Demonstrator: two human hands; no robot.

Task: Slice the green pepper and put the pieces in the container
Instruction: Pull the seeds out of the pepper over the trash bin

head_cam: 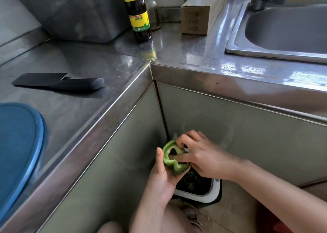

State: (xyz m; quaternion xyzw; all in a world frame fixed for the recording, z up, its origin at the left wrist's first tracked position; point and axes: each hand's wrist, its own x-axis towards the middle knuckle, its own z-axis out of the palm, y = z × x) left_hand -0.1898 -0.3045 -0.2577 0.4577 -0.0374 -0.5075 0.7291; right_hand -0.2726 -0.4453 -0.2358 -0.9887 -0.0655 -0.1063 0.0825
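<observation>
Early, I judge: my left grip (160, 178) clasps the pepper (170, 159) over the bin (215, 192) at 6 o'clock, my right grip (203, 155) pinches into its hollow, seemingly coring; slicing with the knife (58, 82) lying at 9 o'clock on the desk (88, 59) and filling the container are left.

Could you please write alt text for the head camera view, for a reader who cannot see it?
A left hand holds an opened green pepper above a small floor bin of green scraps, while fingers of the right hand reach inside the pepper. On the steel counter above lie a black knife and a blue cutting board.
</observation>
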